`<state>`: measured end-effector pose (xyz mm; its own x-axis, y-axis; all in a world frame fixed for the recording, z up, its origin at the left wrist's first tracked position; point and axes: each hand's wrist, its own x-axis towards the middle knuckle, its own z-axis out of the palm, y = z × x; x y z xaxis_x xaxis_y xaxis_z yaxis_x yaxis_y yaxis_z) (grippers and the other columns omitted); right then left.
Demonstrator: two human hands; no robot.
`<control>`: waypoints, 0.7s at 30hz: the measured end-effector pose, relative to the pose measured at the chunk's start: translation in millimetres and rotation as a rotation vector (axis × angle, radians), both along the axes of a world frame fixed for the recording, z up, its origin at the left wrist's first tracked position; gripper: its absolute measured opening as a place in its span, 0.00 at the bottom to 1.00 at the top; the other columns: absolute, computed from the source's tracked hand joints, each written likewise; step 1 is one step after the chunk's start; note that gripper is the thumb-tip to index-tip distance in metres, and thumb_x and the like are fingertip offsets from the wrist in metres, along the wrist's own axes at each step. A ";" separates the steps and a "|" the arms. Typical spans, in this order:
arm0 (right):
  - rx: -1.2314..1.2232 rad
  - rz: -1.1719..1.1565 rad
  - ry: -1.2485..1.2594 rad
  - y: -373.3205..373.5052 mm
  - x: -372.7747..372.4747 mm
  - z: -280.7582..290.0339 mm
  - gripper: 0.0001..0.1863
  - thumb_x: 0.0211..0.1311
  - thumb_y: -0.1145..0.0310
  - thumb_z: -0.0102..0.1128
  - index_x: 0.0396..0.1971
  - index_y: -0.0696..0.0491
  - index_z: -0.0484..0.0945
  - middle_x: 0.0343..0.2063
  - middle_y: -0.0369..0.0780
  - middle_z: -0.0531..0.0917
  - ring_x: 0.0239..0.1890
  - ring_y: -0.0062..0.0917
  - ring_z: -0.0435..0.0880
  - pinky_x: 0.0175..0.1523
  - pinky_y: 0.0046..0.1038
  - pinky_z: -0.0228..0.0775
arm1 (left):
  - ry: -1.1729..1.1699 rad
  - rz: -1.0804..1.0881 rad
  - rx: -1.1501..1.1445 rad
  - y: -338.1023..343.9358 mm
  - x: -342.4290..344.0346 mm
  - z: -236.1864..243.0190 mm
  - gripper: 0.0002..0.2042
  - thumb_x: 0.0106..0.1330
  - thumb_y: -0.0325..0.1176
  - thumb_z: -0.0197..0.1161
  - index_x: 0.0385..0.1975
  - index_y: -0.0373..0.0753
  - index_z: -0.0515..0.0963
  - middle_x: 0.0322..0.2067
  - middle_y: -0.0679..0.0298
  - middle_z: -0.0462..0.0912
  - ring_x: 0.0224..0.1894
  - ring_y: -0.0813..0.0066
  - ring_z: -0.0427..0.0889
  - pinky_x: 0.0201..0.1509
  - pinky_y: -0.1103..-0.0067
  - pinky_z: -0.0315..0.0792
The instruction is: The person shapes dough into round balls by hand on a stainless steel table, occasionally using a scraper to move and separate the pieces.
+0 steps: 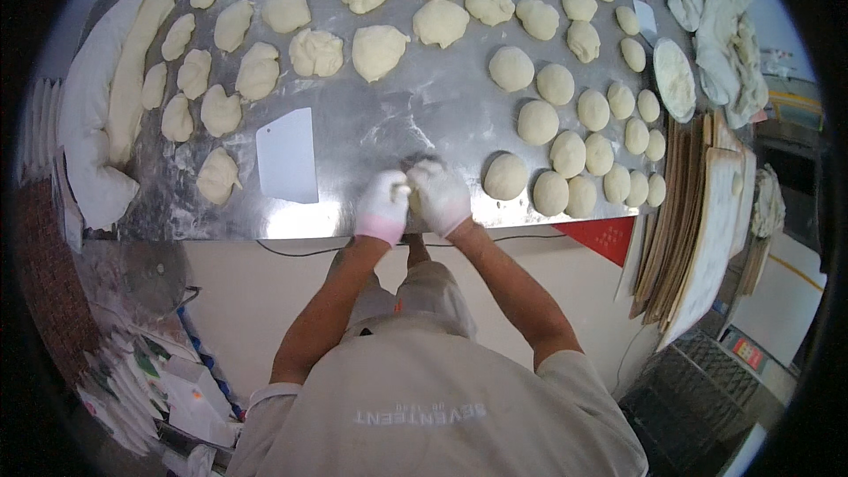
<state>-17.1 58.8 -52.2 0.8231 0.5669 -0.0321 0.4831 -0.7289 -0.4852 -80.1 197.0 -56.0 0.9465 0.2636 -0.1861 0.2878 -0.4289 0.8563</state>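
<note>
Dough piece [415, 200] between left hand [382, 205] and right hand [440, 195], both clenched on it, pale lettering [420, 414] across shirt [433, 375]

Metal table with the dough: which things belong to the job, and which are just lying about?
Likely for the job: rough dough lumps, smooth dough balls, metal table, flat white scraper.

Probably just lying about: crumpled cloths on the right, red sheet, black crate.

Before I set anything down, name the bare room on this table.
Widest: the flour-streaked table centre, beyond the left hand and right hand, between the white board and the smooth dough balls. Smaller: front left, between a lone lump and the white bundle. Crowded: the far side with rough dough lumps, the right end with balls.
</note>
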 end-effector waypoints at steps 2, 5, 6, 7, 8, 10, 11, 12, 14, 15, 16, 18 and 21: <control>0.109 -0.014 -0.064 -3.8 4.6 7.9 0.11 0.51 0.67 0.59 0.34 0.54 0.80 0.39 0.42 0.82 0.46 0.38 0.79 0.51 0.37 0.71 | -0.028 0.102 0.116 29.3 10.0 3.6 0.14 0.60 0.35 0.62 0.45 0.38 0.76 0.43 0.52 0.79 0.48 0.51 0.78 0.54 0.66 0.71; 0.180 -0.005 -0.056 4.7 -8.0 26.3 0.16 0.44 0.75 0.60 0.39 0.53 0.80 0.42 0.45 0.81 0.49 0.42 0.77 0.56 0.40 0.68 | 0.049 0.177 0.402 95.0 21.1 25.0 0.23 0.58 0.42 0.64 0.51 0.37 0.73 0.49 0.50 0.77 0.53 0.50 0.75 0.59 0.64 0.68; 0.210 0.061 -0.155 12.0 -24.2 32.4 0.18 0.45 0.76 0.60 0.41 0.54 0.79 0.44 0.46 0.80 0.53 0.42 0.76 0.59 0.40 0.66 | 0.124 0.182 0.500 115.2 21.1 34.6 0.26 0.58 0.45 0.64 0.53 0.36 0.72 0.51 0.49 0.76 0.55 0.50 0.74 0.60 0.63 0.67; 0.227 0.099 -0.208 21.2 -34.3 33.4 0.19 0.45 0.76 0.60 0.42 0.55 0.79 0.46 0.46 0.80 0.54 0.42 0.75 0.61 0.39 0.65 | 0.193 0.175 0.568 124.8 22.0 43.0 0.29 0.57 0.47 0.65 0.56 0.36 0.71 0.53 0.49 0.75 0.56 0.49 0.73 0.62 0.63 0.66; 0.245 0.135 -0.263 30.5 -44.5 35.0 0.20 0.45 0.76 0.60 0.44 0.56 0.78 0.47 0.46 0.79 0.56 0.42 0.75 0.63 0.39 0.64 | 0.299 0.223 0.742 130.6 20.1 39.8 0.30 0.55 0.47 0.67 0.55 0.37 0.71 0.52 0.51 0.75 0.56 0.50 0.73 0.60 0.63 0.67; 0.296 0.128 -0.064 55.2 -58.1 25.5 0.24 0.49 0.73 0.60 0.50 0.58 0.75 0.53 0.48 0.77 0.61 0.44 0.71 0.67 0.41 0.59 | 0.428 0.221 0.826 129.7 20.3 38.3 0.33 0.51 0.50 0.69 0.56 0.39 0.71 0.51 0.52 0.76 0.55 0.51 0.73 0.58 0.63 0.68; 0.310 0.118 0.004 68.8 -62.7 17.9 0.25 0.50 0.71 0.60 0.52 0.59 0.74 0.55 0.49 0.76 0.63 0.44 0.69 0.69 0.41 0.57 | 0.495 0.215 0.866 129.1 20.6 35.5 0.34 0.50 0.51 0.70 0.56 0.40 0.71 0.50 0.53 0.76 0.55 0.51 0.74 0.58 0.62 0.69; 0.348 0.048 0.116 86.2 -63.1 9.3 0.25 0.50 0.69 0.60 0.51 0.59 0.73 0.53 0.50 0.75 0.61 0.45 0.69 0.67 0.43 0.58 | 0.544 0.200 0.853 117.4 21.1 43.1 0.35 0.49 0.51 0.71 0.56 0.40 0.71 0.49 0.52 0.76 0.54 0.52 0.75 0.57 0.63 0.70; 0.390 -0.021 0.216 111.0 -61.8 0.3 0.25 0.50 0.67 0.61 0.50 0.59 0.72 0.52 0.50 0.74 0.60 0.46 0.69 0.65 0.45 0.59 | 0.536 0.200 0.861 111.3 19.6 44.6 0.37 0.47 0.52 0.72 0.56 0.39 0.71 0.48 0.50 0.77 0.52 0.51 0.76 0.56 0.63 0.71; 0.349 -0.008 0.075 119.2 -61.6 -2.6 0.28 0.51 0.66 0.60 0.53 0.59 0.70 0.53 0.51 0.73 0.60 0.46 0.69 0.65 0.44 0.59 | 0.532 0.200 0.866 107.7 19.8 46.9 0.37 0.46 0.52 0.72 0.56 0.38 0.71 0.47 0.49 0.77 0.51 0.50 0.77 0.56 0.64 0.71; 0.328 -0.004 0.002 120.0 -61.6 -5.0 0.29 0.52 0.65 0.60 0.54 0.59 0.69 0.54 0.51 0.73 0.60 0.47 0.69 0.65 0.44 0.59 | 0.552 0.262 0.740 102.2 22.3 49.1 0.32 0.49 0.49 0.71 0.53 0.39 0.74 0.45 0.49 0.79 0.49 0.51 0.79 0.54 0.64 0.73; 0.284 0.020 0.037 120.5 -61.5 -4.2 0.31 0.56 0.62 0.58 0.59 0.62 0.66 0.58 0.53 0.70 0.63 0.46 0.67 0.67 0.45 0.57 | 0.569 0.327 0.608 100.7 20.8 52.7 0.26 0.53 0.46 0.69 0.49 0.39 0.76 0.44 0.49 0.81 0.47 0.52 0.80 0.52 0.65 0.74; 0.415 0.135 0.237 106.5 -46.4 5.4 0.30 0.58 0.61 0.57 0.58 0.61 0.67 0.58 0.52 0.71 0.61 0.44 0.68 0.66 0.43 0.58 | 0.347 0.446 -0.134 115.6 -0.8 38.4 0.23 0.57 0.43 0.67 0.48 0.35 0.77 0.42 0.53 0.83 0.44 0.58 0.83 0.48 0.70 0.76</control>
<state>-63.5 165.2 -46.9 0.7388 0.6727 0.0412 0.4010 -0.3896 -0.8291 -80.9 312.5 -17.6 0.6271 0.5757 -0.5247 0.6893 -0.0963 0.7180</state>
